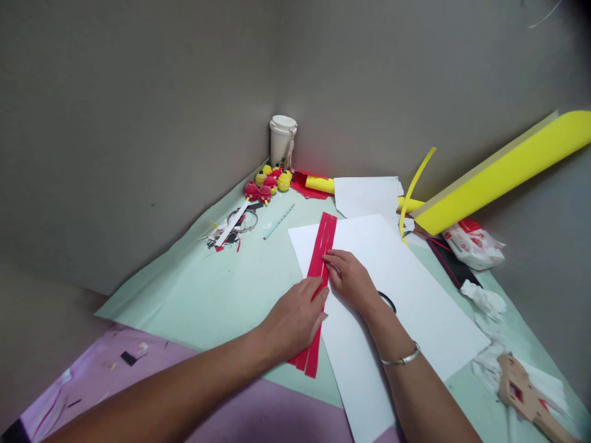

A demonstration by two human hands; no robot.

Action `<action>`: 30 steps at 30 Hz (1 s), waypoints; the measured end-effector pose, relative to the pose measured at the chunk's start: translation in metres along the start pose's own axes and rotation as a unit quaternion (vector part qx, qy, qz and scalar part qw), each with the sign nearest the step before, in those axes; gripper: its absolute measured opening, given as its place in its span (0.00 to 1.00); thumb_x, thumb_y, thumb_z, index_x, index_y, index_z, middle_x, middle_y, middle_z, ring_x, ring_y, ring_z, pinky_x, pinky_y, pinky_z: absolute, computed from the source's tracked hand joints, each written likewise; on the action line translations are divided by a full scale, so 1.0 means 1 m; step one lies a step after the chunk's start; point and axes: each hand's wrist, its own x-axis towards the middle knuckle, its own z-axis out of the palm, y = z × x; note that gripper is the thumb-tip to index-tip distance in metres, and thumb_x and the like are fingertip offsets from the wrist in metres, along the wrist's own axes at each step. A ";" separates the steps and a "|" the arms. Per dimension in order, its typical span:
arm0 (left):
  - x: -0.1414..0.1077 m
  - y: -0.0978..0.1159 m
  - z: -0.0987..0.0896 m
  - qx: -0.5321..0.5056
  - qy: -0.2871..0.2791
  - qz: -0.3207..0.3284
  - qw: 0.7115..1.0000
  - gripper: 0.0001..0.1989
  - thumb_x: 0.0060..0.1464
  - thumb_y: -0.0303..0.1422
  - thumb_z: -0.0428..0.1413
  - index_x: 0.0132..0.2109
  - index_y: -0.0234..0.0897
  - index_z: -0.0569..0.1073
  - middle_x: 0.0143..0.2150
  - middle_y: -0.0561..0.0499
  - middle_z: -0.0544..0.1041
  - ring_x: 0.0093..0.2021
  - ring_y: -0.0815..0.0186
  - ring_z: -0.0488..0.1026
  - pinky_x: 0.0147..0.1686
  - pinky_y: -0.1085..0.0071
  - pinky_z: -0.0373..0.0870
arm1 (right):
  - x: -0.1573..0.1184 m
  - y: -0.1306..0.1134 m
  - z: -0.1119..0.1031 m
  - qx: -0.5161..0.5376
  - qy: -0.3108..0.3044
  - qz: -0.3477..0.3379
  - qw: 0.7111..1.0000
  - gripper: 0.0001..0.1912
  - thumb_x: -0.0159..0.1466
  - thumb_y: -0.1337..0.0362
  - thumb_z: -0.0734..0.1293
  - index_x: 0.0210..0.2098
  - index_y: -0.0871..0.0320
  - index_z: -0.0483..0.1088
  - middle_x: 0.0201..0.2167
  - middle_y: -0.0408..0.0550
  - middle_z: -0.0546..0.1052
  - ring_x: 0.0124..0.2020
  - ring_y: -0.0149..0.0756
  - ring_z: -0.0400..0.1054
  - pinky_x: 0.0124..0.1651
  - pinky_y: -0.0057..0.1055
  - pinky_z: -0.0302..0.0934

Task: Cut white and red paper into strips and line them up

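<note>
Several long red strips (317, 246), like cut paper or felt, lie side by side with narrow slits between them. They lie partly on a large white sheet (397, 277) and partly on the pale green table cover. My left hand (298, 314) holds the lower half of the strips down, its fingers bent over them and its thumb at their right edge. Farther up, my right hand (348, 277) pinches the right edge of the strips between thumb and fingers. A bracelet is on the right wrist. The near ends of the strips poke out below my left hand.
Left of the strips lie a pencil (279, 221) and a pile of scraps (226, 237). Red and yellow lantern-like balls (264, 187) sit before a white cup (282, 141). At right are a yellow roll (503, 172), a tissue pack (473, 243) and a glue gun-like tool (521, 391).
</note>
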 end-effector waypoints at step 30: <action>-0.001 -0.003 0.008 0.059 -0.035 0.002 0.998 0.29 0.65 0.45 0.48 0.63 0.25 0.62 0.65 0.33 0.64 0.66 0.50 0.58 0.65 0.55 0.53 | -0.001 0.003 -0.010 0.011 -0.005 0.004 1.000 0.18 0.65 0.66 0.62 0.53 0.54 0.73 0.53 0.54 0.75 0.55 0.45 0.68 0.58 0.45 0.64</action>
